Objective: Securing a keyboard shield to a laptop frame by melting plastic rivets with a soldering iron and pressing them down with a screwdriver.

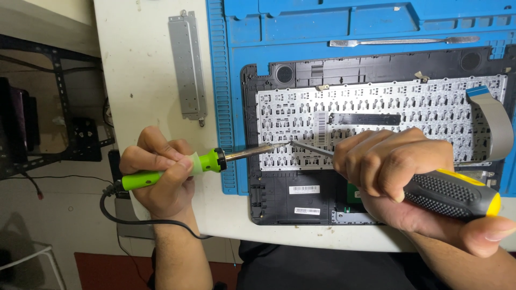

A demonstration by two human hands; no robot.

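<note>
- Head view: the left hand (pixel 161 177) has its fingers wrapped tight round a green soldering iron (pixel 177 169), whose metal tip runs out past the fingertips to the keyboard back (pixel 376 113).
- The right hand (pixel 398 166) grips a black-and-yellow screwdriver (pixel 451 193); its shaft meets the iron's tip just beyond the knuckles.
- The laptop shell (pixel 279 198) lies under both hands on a blue mat (pixel 226 80).

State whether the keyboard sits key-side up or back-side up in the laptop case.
Back-side up: the keyboard shows its white perforated metal backing and a barcode sticker, no keycaps.
</note>
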